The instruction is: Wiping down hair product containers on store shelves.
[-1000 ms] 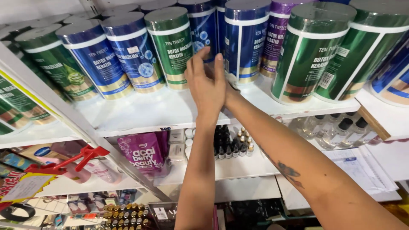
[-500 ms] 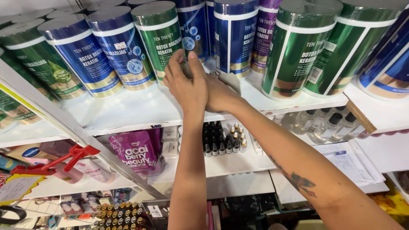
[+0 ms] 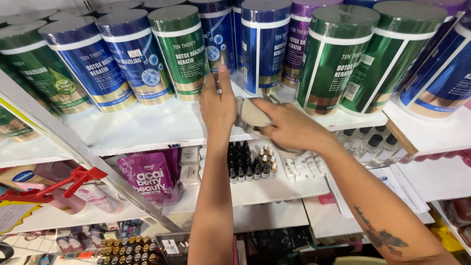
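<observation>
My left hand (image 3: pixel 218 105) is raised over the front of the white upper shelf (image 3: pixel 147 130), fingers straight and pointing up at a blue jar (image 3: pixel 219 34) set back between a green jar (image 3: pixel 181 51) and another blue jar (image 3: pixel 265 46). Its fingertips reach the base of that set-back jar. My right hand (image 3: pixel 292 125) is beside it, closed on a crumpled grey cloth (image 3: pixel 249 115). The cloth touches the side of my left hand and partly hangs below my right hand.
Large green, blue and purple jars crowd the upper shelf. On the shelf below are small dark dropper bottles (image 3: pixel 245 162), a purple pouch (image 3: pixel 149 179) and clear bottles (image 3: pixel 368 145). A slanted grey rail (image 3: pixel 73 147) and red clip (image 3: pixel 78 177) are at left.
Both hands have drawn back from the jars and come slightly apart. The grey cloth now shows in my right hand. The view has shifted a little to the right.
</observation>
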